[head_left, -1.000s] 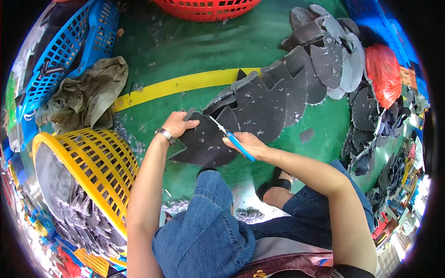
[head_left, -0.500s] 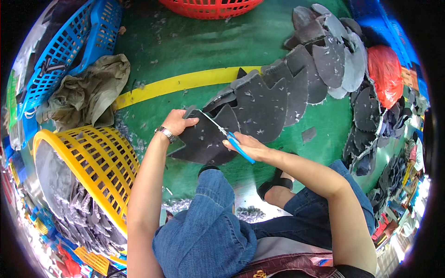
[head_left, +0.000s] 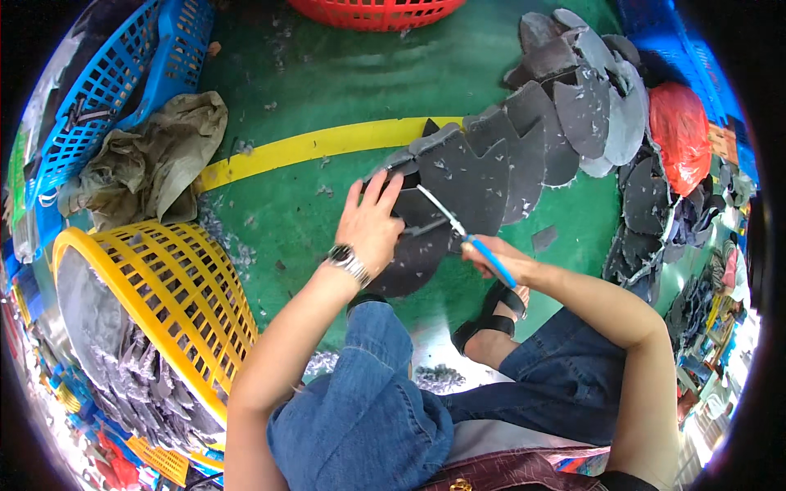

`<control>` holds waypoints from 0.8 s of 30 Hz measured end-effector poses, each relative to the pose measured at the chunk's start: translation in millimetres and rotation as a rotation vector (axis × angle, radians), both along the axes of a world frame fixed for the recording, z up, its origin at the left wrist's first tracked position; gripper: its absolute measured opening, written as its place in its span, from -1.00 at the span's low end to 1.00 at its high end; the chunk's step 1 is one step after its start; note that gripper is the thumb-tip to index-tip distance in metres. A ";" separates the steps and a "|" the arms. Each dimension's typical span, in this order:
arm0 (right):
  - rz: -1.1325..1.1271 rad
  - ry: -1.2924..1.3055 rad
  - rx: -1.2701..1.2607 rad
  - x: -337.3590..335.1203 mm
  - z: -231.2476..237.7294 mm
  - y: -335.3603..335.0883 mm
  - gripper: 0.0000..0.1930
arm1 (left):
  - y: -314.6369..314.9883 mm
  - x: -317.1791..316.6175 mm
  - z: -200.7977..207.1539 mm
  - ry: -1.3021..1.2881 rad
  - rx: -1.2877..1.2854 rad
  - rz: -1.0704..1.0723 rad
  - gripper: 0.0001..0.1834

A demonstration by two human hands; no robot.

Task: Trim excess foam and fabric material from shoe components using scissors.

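A pair of scissors with blue handles (head_left: 494,265) is gripped in my right hand (head_left: 506,255). Its metal blades point up and left over the dark felt-like pieces and look closed together. My left hand (head_left: 372,227), with a watch on the wrist, is spread over the near left end of an overlapping row of dark grey cut pieces (head_left: 463,188). Its fingertips reach onto the edges of the pieces there; the thumb side partly hides them. Below and right of this hand lies a rounded dark piece (head_left: 413,266), partly covered.
A yellow basket (head_left: 184,295) of grey scraps leans at my left, below a crumpled olive cloth (head_left: 168,155) and blue crates (head_left: 176,61). A red basket (head_left: 377,15) stands ahead. To the right are heaped grey pieces (head_left: 581,106) and a red plastic bag (head_left: 681,135).
My left hand has moved right, from the edge of a dark piece onto the row, and its fingers have spread. My right hand and the scissors have shifted right and slightly nearer.
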State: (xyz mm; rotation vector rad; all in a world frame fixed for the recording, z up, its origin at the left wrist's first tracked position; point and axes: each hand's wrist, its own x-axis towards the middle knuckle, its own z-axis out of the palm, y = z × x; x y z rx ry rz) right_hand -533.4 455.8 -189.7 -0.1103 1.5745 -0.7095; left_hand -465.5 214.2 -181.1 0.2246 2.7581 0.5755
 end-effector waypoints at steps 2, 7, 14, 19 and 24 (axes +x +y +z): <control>-0.051 -0.044 0.008 -11.3 1.5 -1.3 -0.36 | 1.5 -14.6 -18.8 0.043 -0.086 0.041 -0.86; -0.137 -0.117 0.048 -24.1 -7.3 -15.2 -0.33 | -21.5 -25.4 -74.7 -0.041 0.082 0.099 -0.95; -0.123 -0.072 0.033 -25.6 -8.4 -39.2 -0.30 | -26.0 -17.3 -72.9 0.009 0.168 0.139 -0.88; -0.221 -0.073 0.036 -12.6 -12.1 -39.2 -0.33 | -30.1 -17.5 -68.7 -0.031 0.159 0.151 -0.84; -0.317 -0.133 0.037 -0.2 -8.5 -49.0 -0.35 | -29.4 -16.0 -60.3 -0.053 0.153 0.170 -0.83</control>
